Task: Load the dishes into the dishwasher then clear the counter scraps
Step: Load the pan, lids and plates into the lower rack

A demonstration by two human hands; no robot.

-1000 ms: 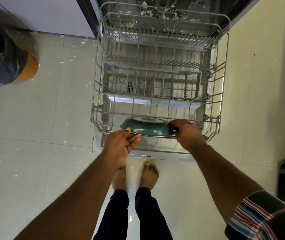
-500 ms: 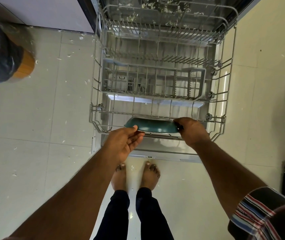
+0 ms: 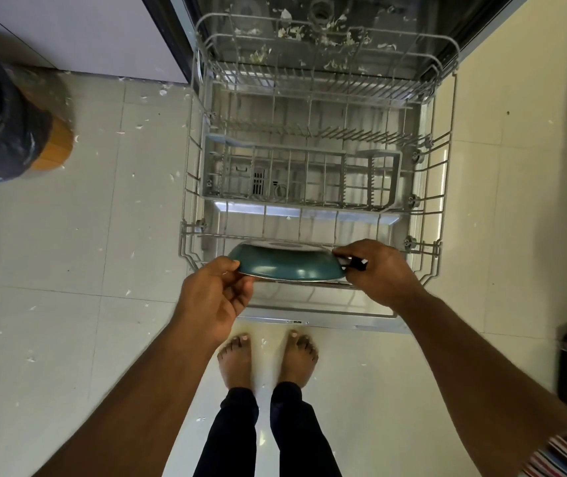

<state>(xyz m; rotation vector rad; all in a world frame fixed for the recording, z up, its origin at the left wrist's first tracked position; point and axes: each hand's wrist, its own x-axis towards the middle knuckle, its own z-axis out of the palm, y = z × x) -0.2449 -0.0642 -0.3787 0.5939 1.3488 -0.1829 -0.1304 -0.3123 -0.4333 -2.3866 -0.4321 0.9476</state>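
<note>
So here's the view looking straight down: the dishwasher's lower rack (image 3: 313,187) is pulled all the way out over the open door, and a teal pan (image 3: 287,263) sits upside down at the near edge of it, tilted against the front wires. The right hand (image 3: 380,273) has its fingers (image 3: 347,251) wrapped round the pan's black handle (image 3: 356,262). The left hand (image 3: 214,297) pinches the opposite rim between thumb and curled fingers. Bare feet (image 3: 266,358) stand just in front of the door. White scraps (image 3: 137,127) are scattered over the tiled floor, and a bin with a black liner (image 3: 3,118) stands off to the left.
</note>
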